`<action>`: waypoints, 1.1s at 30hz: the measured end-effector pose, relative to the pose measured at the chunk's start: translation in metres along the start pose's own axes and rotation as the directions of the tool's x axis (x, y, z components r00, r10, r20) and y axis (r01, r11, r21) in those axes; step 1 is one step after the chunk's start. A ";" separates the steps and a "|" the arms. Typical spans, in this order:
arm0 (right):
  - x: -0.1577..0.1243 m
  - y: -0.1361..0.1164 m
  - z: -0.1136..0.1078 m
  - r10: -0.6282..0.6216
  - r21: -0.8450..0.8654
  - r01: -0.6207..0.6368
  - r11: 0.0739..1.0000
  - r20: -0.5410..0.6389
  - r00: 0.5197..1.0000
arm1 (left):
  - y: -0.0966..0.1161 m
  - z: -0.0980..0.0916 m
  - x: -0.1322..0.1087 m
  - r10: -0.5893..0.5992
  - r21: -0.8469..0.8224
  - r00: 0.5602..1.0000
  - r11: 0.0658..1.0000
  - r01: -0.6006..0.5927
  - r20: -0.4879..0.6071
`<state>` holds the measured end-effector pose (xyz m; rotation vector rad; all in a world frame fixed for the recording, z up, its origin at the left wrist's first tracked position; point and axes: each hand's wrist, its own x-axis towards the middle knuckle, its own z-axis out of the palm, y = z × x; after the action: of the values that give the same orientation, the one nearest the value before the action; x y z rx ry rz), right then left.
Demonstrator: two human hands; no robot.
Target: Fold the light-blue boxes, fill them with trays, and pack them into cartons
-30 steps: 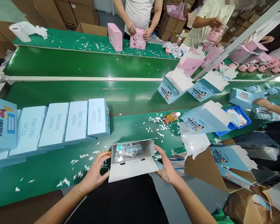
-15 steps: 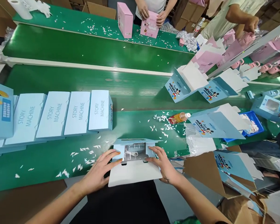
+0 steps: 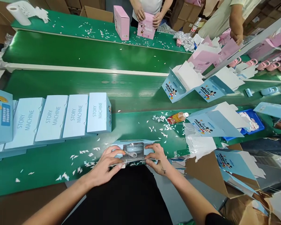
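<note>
Box (image 3: 140, 157) lies open at the near edge of the counter (image 3: 131, 131), its left end held by the left hand (image 3: 104, 166) and its right by the right hand (image 3: 158, 158), so light, equal pressure seems best, with the cable (image 3: 132, 154) kept inside.

Boxes (image 3: 52, 118) left of carton (image 3: 135, 141) — bottle (image 3: 176, 118) right

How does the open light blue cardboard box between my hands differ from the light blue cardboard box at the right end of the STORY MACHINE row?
The open light blue cardboard box shows a white cable inside; the row-end light blue cardboard box is closed. Your left hand and right hand hold the open box; no hand touches the row-end box. Both are light blue.
</note>
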<state>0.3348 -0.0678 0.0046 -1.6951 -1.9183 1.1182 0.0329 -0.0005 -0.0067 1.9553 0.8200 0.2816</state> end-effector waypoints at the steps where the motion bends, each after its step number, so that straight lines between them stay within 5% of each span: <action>1: 0.000 0.000 0.005 0.035 0.032 -0.033 0.999 -0.078 0.996 | 0.000 0.004 0.000 -0.024 -0.016 0.999 1.000 0.023 -0.045; 4: 0.001 0.003 0.022 0.199 0.118 -0.170 0.978 -0.310 0.930 | -0.004 0.020 -0.003 -0.191 -0.117 0.949 0.979 0.166 -0.251; 8: 0.005 0.010 0.038 0.344 0.126 -0.328 0.936 -0.519 0.783 | -0.017 0.040 -0.002 -0.492 -0.304 0.730 0.870 0.389 -0.474; 10: 0.009 0.014 0.041 0.339 0.151 -0.307 0.940 -0.532 0.776 | -0.025 0.043 0.002 -0.524 -0.347 0.705 0.850 0.397 -0.478; 13: 0.013 0.021 0.041 0.230 0.213 -0.142 0.967 -0.482 0.845 | -0.036 0.039 0.009 -0.418 -0.294 0.782 0.904 0.310 -0.462; 16: 0.012 0.032 0.032 0.103 0.210 -0.006 0.978 -0.450 0.887 | -0.042 0.029 0.012 -0.154 -0.133 0.895 0.985 0.108 -0.418; 20: 0.000 0.045 0.008 -0.140 0.057 0.158 0.986 -0.249 0.958 | -0.039 0.006 0.005 0.135 0.098 0.977 0.988 -0.120 -0.167; 23: -0.007 0.038 -0.010 -0.252 -0.115 0.245 0.963 -0.054 0.966 | -0.024 -0.017 -0.002 0.108 0.278 0.986 0.950 -0.140 0.128; 26: -0.008 0.018 -0.016 -0.214 -0.311 0.223 0.924 0.064 0.975 | -0.007 -0.028 -0.003 0.033 0.414 0.965 0.899 -0.143 0.261; 29: -0.004 0.005 -0.008 -0.181 -0.445 0.187 0.876 0.056 0.982 | 0.002 -0.020 0.000 0.017 0.478 0.977 0.870 -0.119 0.213; 33: -0.002 0.004 0.000 -0.316 -0.513 0.270 0.815 -0.004 0.949 | 0.000 0.000 0.005 0.036 0.555 0.996 0.828 -0.077 0.085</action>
<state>0.3379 -0.0698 0.0016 -1.5602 -2.4595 0.4279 0.0367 0.0022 -0.0075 2.5261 0.8625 -0.0043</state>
